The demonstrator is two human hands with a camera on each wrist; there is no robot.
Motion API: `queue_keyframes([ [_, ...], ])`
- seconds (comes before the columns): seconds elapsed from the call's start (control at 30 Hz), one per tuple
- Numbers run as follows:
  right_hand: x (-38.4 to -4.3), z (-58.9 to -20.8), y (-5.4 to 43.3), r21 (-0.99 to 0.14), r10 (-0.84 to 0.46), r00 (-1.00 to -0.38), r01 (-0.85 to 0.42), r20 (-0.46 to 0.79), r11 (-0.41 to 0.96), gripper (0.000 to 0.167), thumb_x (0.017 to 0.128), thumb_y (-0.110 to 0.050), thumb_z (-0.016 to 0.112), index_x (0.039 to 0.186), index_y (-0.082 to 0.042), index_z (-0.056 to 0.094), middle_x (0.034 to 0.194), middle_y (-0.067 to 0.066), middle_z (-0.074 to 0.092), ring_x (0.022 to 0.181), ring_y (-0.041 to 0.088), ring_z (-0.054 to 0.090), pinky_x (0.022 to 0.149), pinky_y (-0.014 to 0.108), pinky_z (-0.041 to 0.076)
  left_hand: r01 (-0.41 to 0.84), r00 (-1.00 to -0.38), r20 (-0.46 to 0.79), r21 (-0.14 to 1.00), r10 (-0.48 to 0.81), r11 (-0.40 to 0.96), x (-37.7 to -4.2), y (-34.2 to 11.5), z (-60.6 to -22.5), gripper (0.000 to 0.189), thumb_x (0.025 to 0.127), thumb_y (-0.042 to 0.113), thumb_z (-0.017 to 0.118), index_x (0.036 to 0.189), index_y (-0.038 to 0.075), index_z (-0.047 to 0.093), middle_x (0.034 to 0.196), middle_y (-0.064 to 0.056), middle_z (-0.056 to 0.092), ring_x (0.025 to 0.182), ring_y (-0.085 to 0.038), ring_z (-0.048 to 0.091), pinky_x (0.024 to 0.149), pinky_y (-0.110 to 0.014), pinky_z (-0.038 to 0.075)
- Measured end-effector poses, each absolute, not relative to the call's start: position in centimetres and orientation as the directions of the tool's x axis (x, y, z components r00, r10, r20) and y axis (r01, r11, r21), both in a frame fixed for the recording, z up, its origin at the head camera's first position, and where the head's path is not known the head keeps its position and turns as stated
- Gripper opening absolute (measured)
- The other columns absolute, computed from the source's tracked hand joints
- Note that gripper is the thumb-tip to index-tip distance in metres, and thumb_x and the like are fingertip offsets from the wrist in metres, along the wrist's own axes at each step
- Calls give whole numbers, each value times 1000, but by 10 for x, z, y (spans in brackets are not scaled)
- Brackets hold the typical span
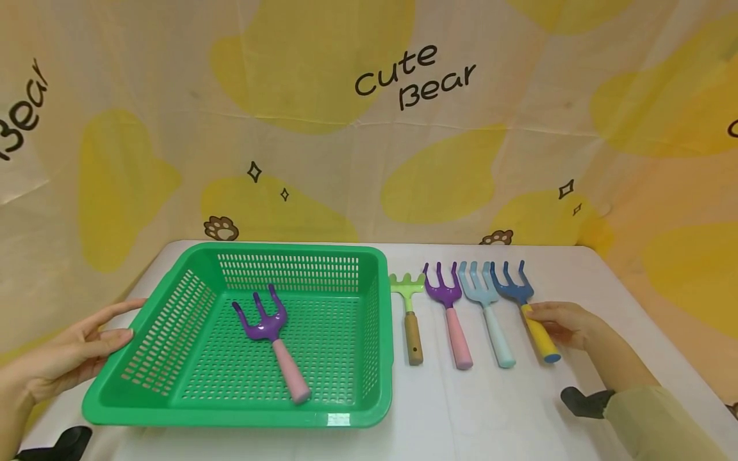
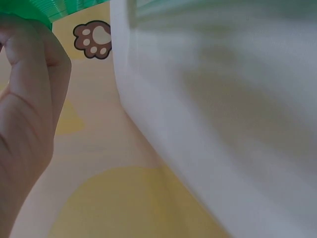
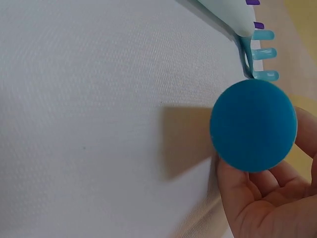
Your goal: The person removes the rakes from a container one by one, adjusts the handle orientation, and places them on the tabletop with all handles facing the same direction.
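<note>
My left hand [image 1: 75, 352] grips the left rim of a green plastic basket [image 1: 236, 417]; in the left wrist view its fingers [image 2: 32, 54] meet the green edge. Inside the basket lies a hand fork with purple tines and a pink handle [image 1: 291, 371]. On the right, my right hand [image 1: 565, 323] holds a blue garden hand fork [image 1: 516, 291] by its yellow handle. The right wrist view looks straight at that handle's round blue end [image 3: 253, 126], with thumb and fingers around it. The fork's tines point toward the back.
Between basket and right hand, a row lies on the white table [image 1: 461, 416]: a green rake with a wooden handle [image 1: 413, 339], a purple fork with a pink handle [image 1: 459, 339] and a light blue fork [image 1: 498, 336]. A patterned cloth [image 1: 323, 160] hangs behind.
</note>
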State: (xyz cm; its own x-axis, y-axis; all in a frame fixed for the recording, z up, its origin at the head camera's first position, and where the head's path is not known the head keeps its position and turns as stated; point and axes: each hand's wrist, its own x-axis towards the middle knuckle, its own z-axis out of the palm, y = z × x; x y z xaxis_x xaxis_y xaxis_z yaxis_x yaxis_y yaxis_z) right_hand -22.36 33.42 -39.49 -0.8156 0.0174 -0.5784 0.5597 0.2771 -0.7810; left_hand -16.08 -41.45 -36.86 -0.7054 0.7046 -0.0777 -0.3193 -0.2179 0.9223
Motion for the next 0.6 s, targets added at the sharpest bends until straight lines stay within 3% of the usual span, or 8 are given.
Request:
queue_keyframes([
  [0.33,-227,-392,335,-755,40,-821,542,-570,370,47,89,-22,65,122,9,50,91,0,58,85,19,51,70,22,50,-320,-701,-98,929,706,-189,-162,-416,-367,59,101,-4,17,138,37,39,122,-11,59,107,-32,59,88,-46,46],
  [0.6,-229,-391,335,-741,51,-826,528,-561,415,41,88,-19,65,116,8,54,88,1,57,85,21,51,72,25,49,-321,-706,-108,930,700,-180,-161,-415,-367,59,101,-4,18,137,37,39,121,-11,60,107,-32,59,87,-46,47],
])
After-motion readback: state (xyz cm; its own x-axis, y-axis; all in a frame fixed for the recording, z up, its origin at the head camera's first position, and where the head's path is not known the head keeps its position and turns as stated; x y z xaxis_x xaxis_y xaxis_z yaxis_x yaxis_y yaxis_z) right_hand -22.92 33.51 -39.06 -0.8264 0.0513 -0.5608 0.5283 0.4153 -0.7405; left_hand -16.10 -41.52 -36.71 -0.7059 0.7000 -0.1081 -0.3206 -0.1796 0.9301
